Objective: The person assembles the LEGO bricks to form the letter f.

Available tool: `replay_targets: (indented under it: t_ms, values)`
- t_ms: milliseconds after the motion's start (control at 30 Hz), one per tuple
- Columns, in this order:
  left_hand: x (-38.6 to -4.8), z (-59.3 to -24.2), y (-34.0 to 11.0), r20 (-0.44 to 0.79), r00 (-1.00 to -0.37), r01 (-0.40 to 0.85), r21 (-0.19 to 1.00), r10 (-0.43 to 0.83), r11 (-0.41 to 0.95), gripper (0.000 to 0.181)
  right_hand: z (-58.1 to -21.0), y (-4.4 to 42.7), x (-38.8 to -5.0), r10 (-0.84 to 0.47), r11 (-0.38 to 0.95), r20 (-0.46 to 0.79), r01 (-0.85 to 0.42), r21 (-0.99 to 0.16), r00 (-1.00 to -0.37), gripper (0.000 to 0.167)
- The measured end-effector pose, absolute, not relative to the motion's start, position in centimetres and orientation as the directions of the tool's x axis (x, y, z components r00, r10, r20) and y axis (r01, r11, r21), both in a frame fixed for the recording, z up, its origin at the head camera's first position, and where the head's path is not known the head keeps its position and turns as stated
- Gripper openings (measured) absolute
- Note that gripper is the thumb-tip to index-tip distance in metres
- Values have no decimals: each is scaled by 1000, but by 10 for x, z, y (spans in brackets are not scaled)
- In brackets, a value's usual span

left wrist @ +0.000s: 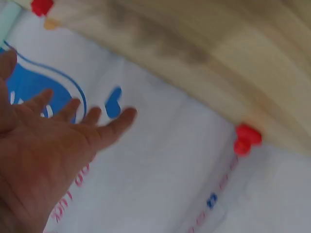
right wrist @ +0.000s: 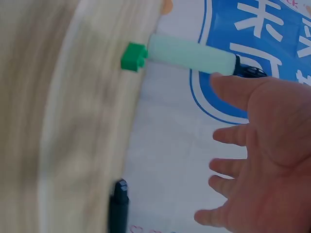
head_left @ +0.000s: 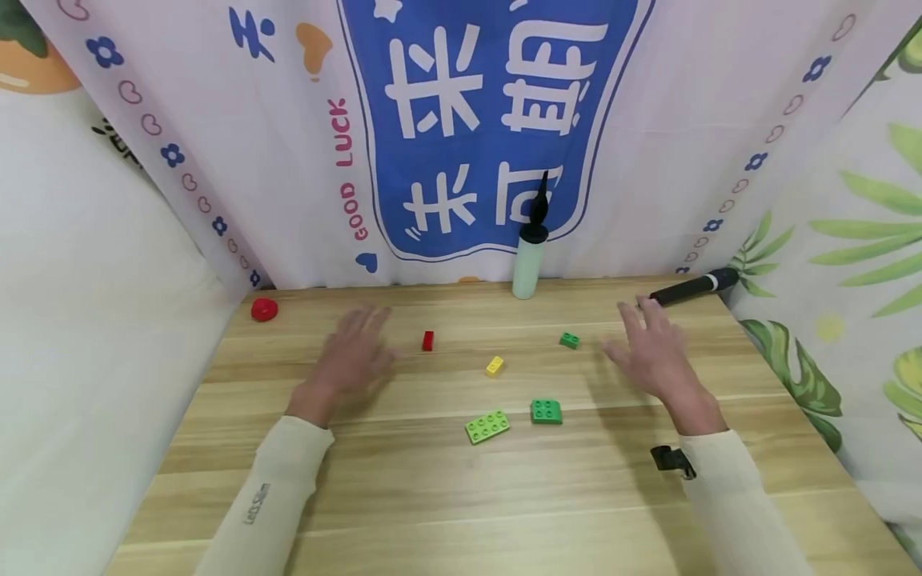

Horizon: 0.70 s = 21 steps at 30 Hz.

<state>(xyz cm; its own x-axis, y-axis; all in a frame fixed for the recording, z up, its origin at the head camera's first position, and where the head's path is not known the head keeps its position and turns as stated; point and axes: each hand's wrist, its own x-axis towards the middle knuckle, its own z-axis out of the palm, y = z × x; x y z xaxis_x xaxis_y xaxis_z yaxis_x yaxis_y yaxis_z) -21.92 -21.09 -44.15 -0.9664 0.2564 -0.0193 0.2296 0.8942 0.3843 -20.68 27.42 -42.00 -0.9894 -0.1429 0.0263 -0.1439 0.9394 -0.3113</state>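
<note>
Wood-grain tabletop [head_left: 403, 512] runs from white cloth [head_left: 94, 280] on my L, along a printed cloth [head_left: 291, 200] at the back, to leaf-print cloth [head_left: 857, 264] on the R. Red roundish piece [head_left: 264, 310] sits in the far L corner. My L hand [head_left: 349, 354], blurry in head view, is well in from the L edge, fingers spread, holding nothing. My R hand [head_left: 651, 350] is also spread wide w/ nothing held, its fingertips nr the black handheld mic [head_left: 695, 286] by the far R corner.

Studded plastic bricks lie apart on the wood btwn my hands, L to R: small red brick [head_left: 428, 341], closest to my L; flat lime-green 8-stud brick [head_left: 487, 427], nearer me, angled; small yellow brick [head_left: 495, 366]; green 4-stud brick [head_left: 547, 412] w/ a rounded R side; small green brick [head_left: 570, 341], nr my R.

Pale mint bottle-like cylinder [head_left: 528, 268], black pointed top, stands upright at the back edge; can't tell what's inside.
</note>
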Motion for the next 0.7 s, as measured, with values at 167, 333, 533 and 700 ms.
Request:
replay_targets:
  t_ms: [167, 333, 533, 700]
  values:
    - [-225, -463, -185, -63, -945, 244, 524, 322, 816, 83, -439, 256, -206, -201, 901, 9, -188, -391, -980, 70]
    - [-236, -478, -163, -101, -942, 219, 542, 321, 812, 74, -460, 239, -199, -245, 848, 14, -222, -482, -969, 62]
    - [-248, -485, -137, -97, -944, 221, 521, 314, 825, 37, -472, 218, -202, -304, 780, 26, -264, -567, -952, 51]
    - [-252, -484, -120, -153, -938, 186, 533, 311, 825, 40, -473, 193, -215, -357, 734, -45, -250, -632, -933, 45]
